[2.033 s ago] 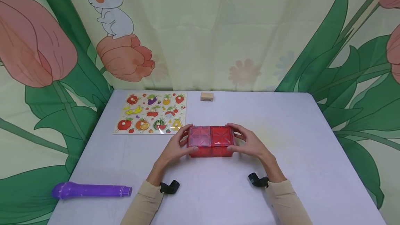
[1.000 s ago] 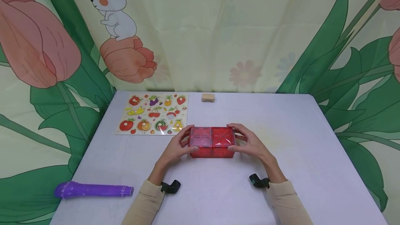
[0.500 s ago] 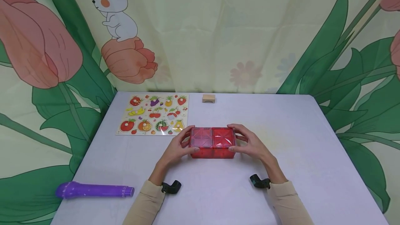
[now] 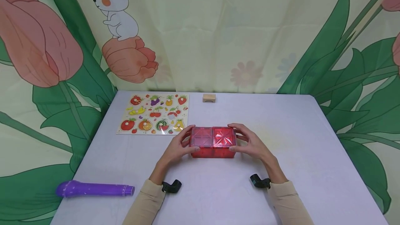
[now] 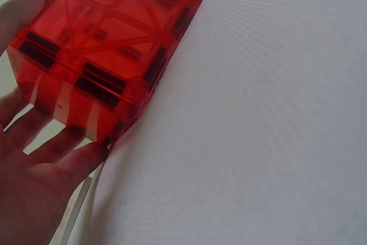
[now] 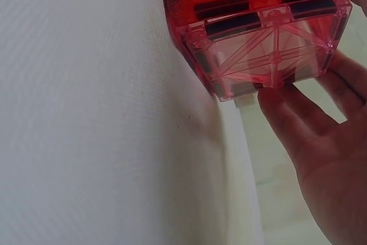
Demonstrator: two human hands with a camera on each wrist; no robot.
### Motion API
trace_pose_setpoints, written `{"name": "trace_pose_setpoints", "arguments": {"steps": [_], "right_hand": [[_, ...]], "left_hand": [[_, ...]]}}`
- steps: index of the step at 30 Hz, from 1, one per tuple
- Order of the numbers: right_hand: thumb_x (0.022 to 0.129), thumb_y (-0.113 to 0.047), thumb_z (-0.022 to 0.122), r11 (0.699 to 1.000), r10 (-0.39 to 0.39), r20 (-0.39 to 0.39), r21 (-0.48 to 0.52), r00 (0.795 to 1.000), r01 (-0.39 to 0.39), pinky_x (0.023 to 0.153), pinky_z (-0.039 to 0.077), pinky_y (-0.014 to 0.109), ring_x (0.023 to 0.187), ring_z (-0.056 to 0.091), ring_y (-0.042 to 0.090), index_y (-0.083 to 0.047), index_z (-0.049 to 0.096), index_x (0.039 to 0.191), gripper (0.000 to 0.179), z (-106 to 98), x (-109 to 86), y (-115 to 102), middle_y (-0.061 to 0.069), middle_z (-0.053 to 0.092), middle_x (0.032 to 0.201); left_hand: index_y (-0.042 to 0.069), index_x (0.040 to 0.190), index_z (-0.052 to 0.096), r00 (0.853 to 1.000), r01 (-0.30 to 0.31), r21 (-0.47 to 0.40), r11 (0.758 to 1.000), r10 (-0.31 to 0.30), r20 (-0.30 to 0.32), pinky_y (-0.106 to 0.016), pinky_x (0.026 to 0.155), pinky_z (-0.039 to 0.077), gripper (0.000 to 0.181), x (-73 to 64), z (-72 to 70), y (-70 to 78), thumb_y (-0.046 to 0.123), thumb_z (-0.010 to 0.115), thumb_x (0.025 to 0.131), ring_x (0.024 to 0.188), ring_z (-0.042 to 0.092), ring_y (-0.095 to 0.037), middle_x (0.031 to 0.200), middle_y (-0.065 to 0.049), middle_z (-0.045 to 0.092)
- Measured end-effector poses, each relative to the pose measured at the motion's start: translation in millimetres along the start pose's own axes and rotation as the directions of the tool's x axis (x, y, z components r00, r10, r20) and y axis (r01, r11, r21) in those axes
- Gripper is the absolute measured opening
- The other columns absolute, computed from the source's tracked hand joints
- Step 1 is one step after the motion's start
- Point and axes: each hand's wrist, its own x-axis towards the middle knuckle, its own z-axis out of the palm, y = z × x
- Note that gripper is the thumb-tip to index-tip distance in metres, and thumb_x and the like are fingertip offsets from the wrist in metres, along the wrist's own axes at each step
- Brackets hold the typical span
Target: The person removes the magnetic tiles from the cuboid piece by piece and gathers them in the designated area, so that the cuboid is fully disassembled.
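A translucent red box of magnetic tiles [image 4: 213, 152] sits on the table at the middle of the head view. Two square tiles form its top, the left one paler and pinker than the right. My left hand [image 4: 176, 146] grips the box's left end, thumb at the front corner and fingers behind. The right hand [image 4: 250, 141] holds the opposite end in the same way. Up close in the left wrist view, the red wall [image 5: 109, 32] shows dark magnet strips along its edges. In the right wrist view a clearer pinkish end tile [image 6: 269, 55] faces the palm.
A fruit puzzle board [image 4: 153, 114] lies at the back left, just beyond the left hand. A small wooden block [image 4: 209, 98] stands near the back edge. At the front left lies a purple microphone-shaped tube [image 4: 95, 189]. A printed curtain [image 4: 200, 37] hangs behind the table.
The head view has shifted slightly, moving the scene a little right in the picture. Both hands keep the same hold on the tile box, and the glint on its right top tile has grown.
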Motion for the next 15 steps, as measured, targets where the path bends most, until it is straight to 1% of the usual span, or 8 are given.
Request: {"name": "trace_pose_setpoints", "arguments": {"steps": [4,8,11,15], "right_hand": [[0.079,-0.028,0.084,1.0,-0.009,0.001,0.007,1.0,0.009,0.109,0.048,0.056,0.139,0.046,0.035,-0.031,0.047,0.146,0.077,0.1,0.0,-0.1,0.004,0.047,0.15],[0.078,-0.026,0.085,1.0,-0.017,-0.004,0.016,1.0,0.017,0.109,0.049,0.056,0.138,0.046,0.03,-0.03,0.047,0.146,0.078,-0.2,0.7,0.5,0.001,0.047,0.15],[0.077,-0.022,0.086,0.999,-0.044,-0.02,0.003,0.999,0.045,0.107,0.05,0.056,0.136,0.045,0.026,-0.021,0.047,0.146,0.078,-0.5,1.9,1.2,0.001,0.048,0.146],[0.076,-0.02,0.086,0.995,-0.086,-0.039,-0.062,0.996,0.083,0.1,0.054,0.051,0.129,0.045,0.024,-0.011,0.049,0.144,0.078,-1.0,2.3,0.8,0.004,0.048,0.139]], "left_hand": [[0.035,0.151,0.04,1.0,0.009,0.003,1.0,-0.009,0.0,-0.044,0.114,0.044,0.081,-0.1,-0.3,0.9,0.026,0.083,0.083,0.146,0.04,-0.027,0.154,-0.002,0.044],[0.035,0.151,0.04,1.0,0.009,0.008,1.0,-0.009,-0.002,-0.043,0.115,0.044,0.082,0.2,-0.3,-0.2,0.028,0.083,0.083,0.146,0.039,-0.026,0.154,-0.001,0.044],[0.036,0.151,0.039,1.0,0.011,0.013,1.0,-0.011,-0.006,-0.043,0.115,0.043,0.082,0.5,0.0,-1.2,0.029,0.083,0.083,0.146,0.039,-0.027,0.154,-0.001,0.044],[0.039,0.15,0.04,1.0,0.016,0.018,1.0,-0.015,-0.013,-0.043,0.116,0.042,0.081,0.4,0.5,-1.2,0.029,0.083,0.083,0.146,0.04,-0.026,0.153,-0.001,0.045]]}}
